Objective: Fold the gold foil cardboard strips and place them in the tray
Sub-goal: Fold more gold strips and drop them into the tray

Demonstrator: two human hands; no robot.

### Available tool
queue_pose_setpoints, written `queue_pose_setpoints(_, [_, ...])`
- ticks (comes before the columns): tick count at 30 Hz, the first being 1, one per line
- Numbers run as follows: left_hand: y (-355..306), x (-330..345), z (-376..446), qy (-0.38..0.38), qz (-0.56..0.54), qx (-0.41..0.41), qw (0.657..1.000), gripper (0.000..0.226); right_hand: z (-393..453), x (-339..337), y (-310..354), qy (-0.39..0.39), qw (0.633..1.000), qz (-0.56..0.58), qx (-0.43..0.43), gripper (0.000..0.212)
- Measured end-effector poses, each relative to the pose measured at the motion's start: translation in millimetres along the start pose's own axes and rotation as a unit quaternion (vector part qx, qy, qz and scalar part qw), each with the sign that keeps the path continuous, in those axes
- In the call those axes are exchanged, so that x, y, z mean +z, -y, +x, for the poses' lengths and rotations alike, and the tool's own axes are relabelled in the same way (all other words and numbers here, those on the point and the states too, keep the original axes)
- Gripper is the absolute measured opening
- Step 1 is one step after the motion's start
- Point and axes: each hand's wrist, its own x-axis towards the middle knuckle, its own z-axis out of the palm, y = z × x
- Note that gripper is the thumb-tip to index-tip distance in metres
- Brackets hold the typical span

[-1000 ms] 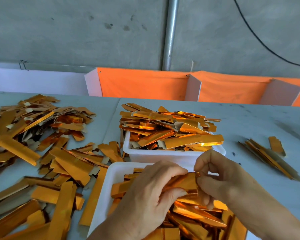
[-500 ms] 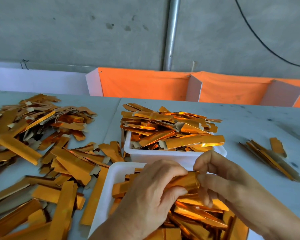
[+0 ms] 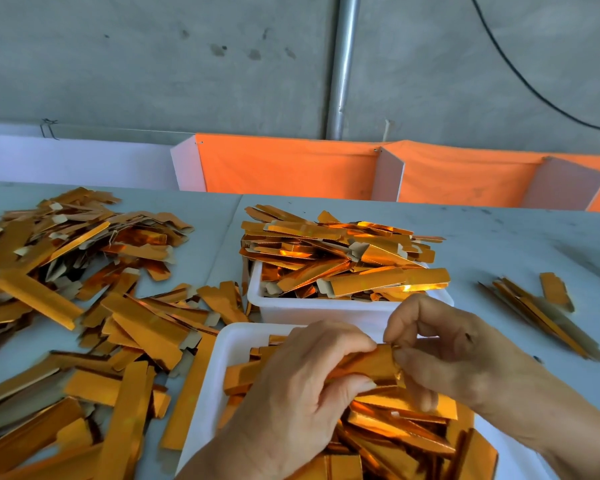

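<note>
Both hands hold one gold foil strip (image 3: 368, 363) just above the near white tray (image 3: 219, 386). My left hand (image 3: 302, 386) grips the strip's left part, thumb under and fingers curled over the top. My right hand (image 3: 440, 344) pinches its right end between thumb and fingertips. Several folded gold strips (image 3: 395, 434) lie in the near tray beneath the hands. A second white tray (image 3: 312, 311) behind it is heaped with gold strips (image 3: 343, 261).
Loose gold strips (image 3: 84, 306) cover the grey table's left half in a wide pile. A small bundle of strips (image 3: 541, 313) lies on the right. Orange and white panels (image 3: 291, 168) stand along the table's far edge before a concrete wall.
The hands stay over the near tray with the same strip. My right hand's fingertips have shifted slightly on the strip's right end.
</note>
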Motion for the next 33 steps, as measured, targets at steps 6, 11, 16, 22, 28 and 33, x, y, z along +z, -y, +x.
queue_pose_setpoints(6, [-1,-1,1,-0.003,-0.004,-0.005,1.0,0.029,-4,2,-6,-0.033,0.999,0.041,-0.002,0.013])
queue_pose_setpoints(11, [-1,2,1,-0.007,0.048,0.013,0.999,0.028,-8,5,-12,-0.065,0.995,-0.078,0.02,0.019])
queue_pose_setpoints(16, [-1,3,2,-0.013,0.086,0.047,0.995,0.025,-3,-4,-1,-0.012,0.991,-0.124,0.045,0.014])
queue_pose_setpoints(22, [-6,2,2,-0.01,0.015,0.036,0.999,0.023,-7,-11,-6,0.044,0.995,0.09,0.022,0.022])
queue_pose_setpoints(28, [-7,0,2,0.0,-0.047,0.007,0.999,0.025,-4,-5,-18,0.029,0.982,0.188,0.005,0.041])
queue_pose_setpoints(33, [-5,1,1,0.0,-0.038,-0.019,0.999,0.029,-3,1,-16,-0.028,0.991,0.127,0.015,0.034])
